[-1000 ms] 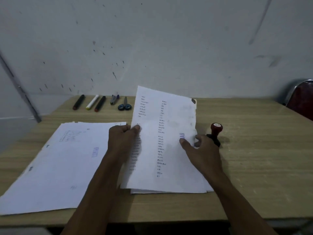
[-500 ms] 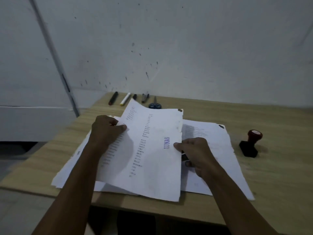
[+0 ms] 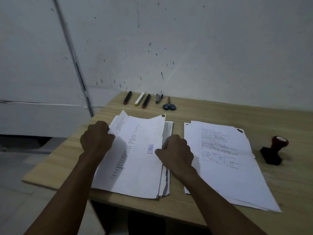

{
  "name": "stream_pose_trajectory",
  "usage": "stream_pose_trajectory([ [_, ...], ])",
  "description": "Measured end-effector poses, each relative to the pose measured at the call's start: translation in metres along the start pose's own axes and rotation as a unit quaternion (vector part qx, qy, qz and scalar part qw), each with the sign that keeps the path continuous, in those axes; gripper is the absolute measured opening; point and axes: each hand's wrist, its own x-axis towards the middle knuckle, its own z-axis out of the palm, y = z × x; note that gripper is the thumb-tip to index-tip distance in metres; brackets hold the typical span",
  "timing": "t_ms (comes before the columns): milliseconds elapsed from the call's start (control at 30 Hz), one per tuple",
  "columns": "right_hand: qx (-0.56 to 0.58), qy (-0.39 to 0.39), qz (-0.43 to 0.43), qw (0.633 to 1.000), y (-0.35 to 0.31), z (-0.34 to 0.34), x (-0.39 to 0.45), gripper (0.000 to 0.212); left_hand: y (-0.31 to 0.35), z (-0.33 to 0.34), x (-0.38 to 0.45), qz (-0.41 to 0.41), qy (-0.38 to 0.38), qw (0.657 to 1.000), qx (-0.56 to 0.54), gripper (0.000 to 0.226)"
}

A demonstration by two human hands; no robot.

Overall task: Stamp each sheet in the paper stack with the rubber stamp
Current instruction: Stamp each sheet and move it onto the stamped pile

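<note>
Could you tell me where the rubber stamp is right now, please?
In the head view, the rubber stamp stands on the table at the far right, beside the right-hand paper stack.

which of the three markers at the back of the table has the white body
The middle marker, white with a yellowish cap end. The left marker and the right marker on either side of it are both black with red ends.

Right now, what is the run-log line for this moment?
left hand: grips stamped sheet | right hand: pinches same sheet | rubber stamp: on table, untouched
</note>
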Motion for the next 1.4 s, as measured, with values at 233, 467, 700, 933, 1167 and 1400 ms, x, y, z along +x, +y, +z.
stream_pose_trajectory([
  [233,-0.028,0.006,-0.016,0.999,0.006,-0.005,-0.004,0.036,0.002,0.003,0.0,0.003,-0.005,1.0,0.027,0.044],
  [467,-0.021,0.085,-0.045,0.995,0.024,-0.028,-0.008,0.019,0.043,0.014,-0.019,0.097,0.042,0.987,-0.118,0.029],
  [700,-0.01,0.146,-0.124,0.981,0.08,-0.07,-0.005,0.012,0.126,0.044,-0.064,0.268,-0.035,0.932,-0.24,0.017],
  [933,-0.051,0.276,-0.11,0.954,0.145,-0.116,0.006,0.017,0.19,0.08,-0.096,0.322,-0.101,0.905,-0.26,0.015],
  [1167,-0.144,0.364,-0.01,0.92,0.183,-0.152,0.017,0.042,0.217,0.102,-0.108,0.348,-0.111,0.891,-0.27,0.012],
  [1400,-0.168,0.216,0.145,0.951,0.204,-0.168,0.029,0.063,0.207,0.112,-0.104,0.388,-0.128,0.889,-0.206,0.032],
])
